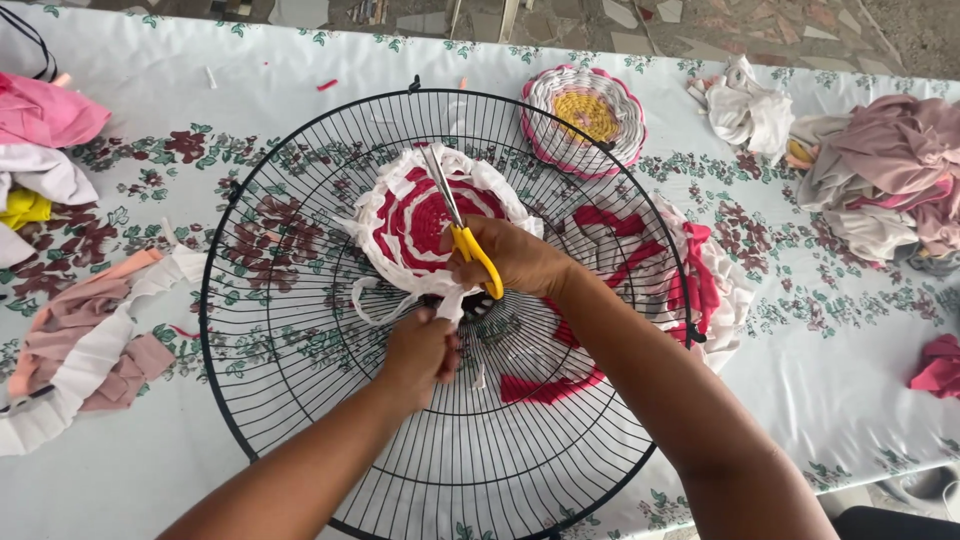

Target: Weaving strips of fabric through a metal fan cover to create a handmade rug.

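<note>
A round black wire fan guard (280,330) lies on the table with a red and white woven fabric disc (420,215) at its hub. My right hand (515,260) holds yellow-handled scissors (462,235), blades pointing up over the weave. My left hand (420,350) pinches a white fabric strip (452,300) just below the disc. A loose red strip (545,385) lies on the wires near my right forearm.
A finished pink, white and yellow woven mat (585,120) sits at the back. Fabric scraps pile up at the left (70,330), the far left (40,130) and the right (890,170). A red and white weave (700,280) lies under the guard's right side. The floral tablecloth (800,400) covers the table.
</note>
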